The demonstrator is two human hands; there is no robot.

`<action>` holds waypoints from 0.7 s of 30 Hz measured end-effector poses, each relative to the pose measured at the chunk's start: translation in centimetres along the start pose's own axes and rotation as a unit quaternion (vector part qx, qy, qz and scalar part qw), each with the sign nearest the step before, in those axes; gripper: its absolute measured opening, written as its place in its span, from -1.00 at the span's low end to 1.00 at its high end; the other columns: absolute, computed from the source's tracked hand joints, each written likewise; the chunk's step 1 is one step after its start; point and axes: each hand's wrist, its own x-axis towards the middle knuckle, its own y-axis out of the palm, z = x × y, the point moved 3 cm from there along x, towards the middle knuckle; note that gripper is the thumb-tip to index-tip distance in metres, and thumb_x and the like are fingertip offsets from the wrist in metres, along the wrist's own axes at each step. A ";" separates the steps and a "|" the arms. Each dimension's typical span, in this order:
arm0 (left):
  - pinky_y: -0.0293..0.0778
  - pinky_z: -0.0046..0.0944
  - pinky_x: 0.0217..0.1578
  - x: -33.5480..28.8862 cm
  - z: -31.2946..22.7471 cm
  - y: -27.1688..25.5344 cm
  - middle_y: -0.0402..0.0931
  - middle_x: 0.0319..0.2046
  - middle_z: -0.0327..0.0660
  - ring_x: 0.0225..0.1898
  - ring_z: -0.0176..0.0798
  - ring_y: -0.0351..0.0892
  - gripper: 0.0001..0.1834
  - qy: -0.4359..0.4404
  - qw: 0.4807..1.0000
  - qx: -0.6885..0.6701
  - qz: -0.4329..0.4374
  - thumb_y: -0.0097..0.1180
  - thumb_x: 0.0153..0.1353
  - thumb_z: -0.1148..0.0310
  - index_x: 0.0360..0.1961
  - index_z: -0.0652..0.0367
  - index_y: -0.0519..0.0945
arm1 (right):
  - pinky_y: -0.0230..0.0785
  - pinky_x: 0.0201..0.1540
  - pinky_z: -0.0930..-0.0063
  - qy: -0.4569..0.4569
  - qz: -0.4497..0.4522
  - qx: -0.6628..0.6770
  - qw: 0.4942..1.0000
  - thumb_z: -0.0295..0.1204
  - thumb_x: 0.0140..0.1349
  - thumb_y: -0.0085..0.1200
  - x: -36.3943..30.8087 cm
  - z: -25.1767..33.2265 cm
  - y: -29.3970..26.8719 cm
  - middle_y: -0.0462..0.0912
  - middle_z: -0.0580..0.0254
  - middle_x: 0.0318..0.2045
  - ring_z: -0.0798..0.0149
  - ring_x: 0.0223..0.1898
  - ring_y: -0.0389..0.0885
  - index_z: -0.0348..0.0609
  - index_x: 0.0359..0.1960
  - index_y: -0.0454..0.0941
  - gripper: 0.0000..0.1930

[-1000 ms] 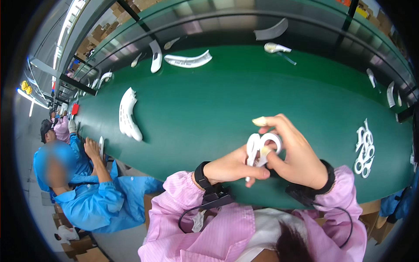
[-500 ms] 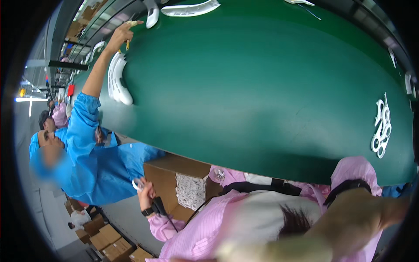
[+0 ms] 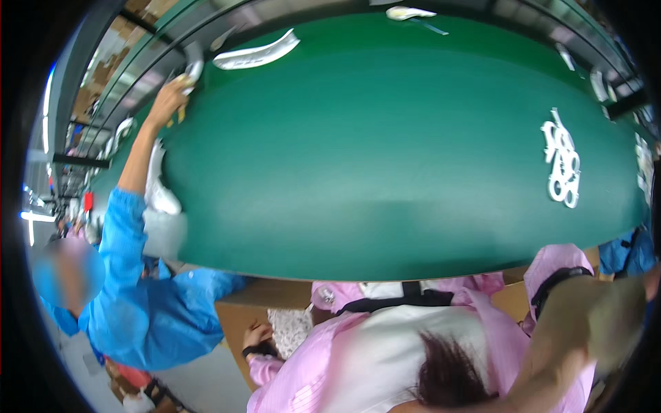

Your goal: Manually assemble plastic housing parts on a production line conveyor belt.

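Here I am on the remote feed, with the green table (image 3: 365, 158) as my marker, and down I look past its near edge: there's the left hand (image 3: 258, 334), low in the cardboard box (image 3: 272, 294), right beside a pile of small white parts (image 3: 292, 329). Its fingers look bent, but whether they're grasping a part I can't tell from here. And the right hand (image 3: 589, 334)? Close to my lens, a big blur in front of the table's near right corner; clenched or released, I can't call it.

Over on the table's right side lies a cluster of white ringed parts (image 3: 559, 167), loops and slim stems overlapping. My read on how those handle: moulded plastic by the look, so light, stiff, rather slick, barely any give. I'd pinch a ring by its rim or take the stem near its thick end, and I'd spare the thin tips, which could snap. Overlapped like that, they may catch on one another, so I'd go one at a time.

Meanwhile, at the table's far left, a co-worker's hand (image 3: 170, 103) is up against a curved white piece (image 3: 194, 67), blue sleeve (image 3: 122, 220) stretched across the table's left end.
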 end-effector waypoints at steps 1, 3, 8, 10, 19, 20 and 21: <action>0.60 -0.23 -0.22 -5.5 -2.7 -0.5 0.69 -0.12 -0.12 -0.19 -0.25 0.65 -0.20 0.012 0.999 -0.010 -0.035 0.26 0.18 0.48 0.45 0.25 0.24 | 0.41 -0.29 0.50 -0.009 0.015 0.002 1.000 0.13 0.54 -0.26 3.2 -2.1 2.6 0.33 0.16 -0.13 0.34 -0.42 0.32 -0.13 0.58 -0.07 -0.22; 0.57 -0.34 -0.24 -7.4 -5.7 -2.4 0.72 -0.28 -0.16 -0.32 -0.32 0.66 -0.48 0.098 0.995 0.016 -0.021 0.16 0.25 0.47 0.27 0.28 0.49 | 0.41 -0.36 0.53 -0.035 -0.001 -0.032 0.999 0.16 0.53 -0.27 3.6 0.0 1.4 0.36 0.17 -0.20 0.37 -0.49 0.31 -0.15 0.57 -0.05 -0.20; 0.49 -0.44 -0.24 -19.0 -14.8 -4.5 0.66 -0.40 -0.22 -0.32 -0.38 0.62 -0.76 0.418 0.908 0.038 -0.011 0.01 0.34 0.48 -0.04 0.29 0.63 | 0.15 -0.56 0.70 -0.144 -0.202 -0.119 0.961 0.12 0.57 -0.26 3.0 5.3 -1.7 0.39 0.33 -0.46 0.52 -0.66 0.18 -0.31 0.36 0.30 -0.31; 0.43 -0.45 -0.29 -18.3 -23.0 1.9 0.60 -0.45 -0.25 -0.35 -0.41 0.58 -0.86 0.478 0.874 0.075 0.033 0.02 0.33 0.52 -0.17 0.27 0.59 | -0.04 -0.58 0.69 -0.139 -0.344 -0.234 0.899 -0.04 0.60 -0.24 -3.2 10.5 -6.0 0.32 0.42 -0.51 0.57 -0.65 0.11 -0.29 0.17 0.45 -0.48; 0.51 -0.35 -0.25 -27.7 -41.3 20.0 0.62 -0.44 -0.17 -0.35 -0.32 0.62 -0.67 0.649 0.703 0.271 0.101 -0.13 0.09 0.76 -0.18 0.31 0.59 | 0.44 -0.19 0.31 0.162 -0.358 -0.783 0.482 -0.53 0.24 0.23 -2.3 8.7 -10.4 0.58 0.22 -0.32 0.18 -0.28 0.62 -0.07 0.10 0.65 -0.64; 0.54 -0.33 -0.24 -30.1 -41.8 23.0 0.66 -0.40 -0.15 -0.33 -0.28 0.65 -0.66 0.677 0.665 0.283 0.140 -0.12 0.11 0.76 -0.14 0.31 0.59 | 0.47 -0.15 0.24 0.169 -0.320 -0.804 0.472 -0.54 0.21 0.24 -1.1 8.3 -9.9 0.59 0.15 -0.28 0.03 -0.23 0.65 -0.05 0.11 0.64 -0.61; 0.56 -0.30 -0.23 -33.3 -41.7 25.2 0.69 -0.37 -0.13 -0.31 -0.25 0.67 -0.65 0.700 0.627 0.298 0.169 -0.11 0.13 0.75 -0.10 0.30 0.59 | 0.49 -0.13 0.15 0.182 -0.302 -0.802 0.482 -0.56 0.19 0.22 -0.3 7.5 -10.8 0.60 0.12 -0.18 -0.08 -0.20 0.64 -0.01 0.14 0.63 -0.57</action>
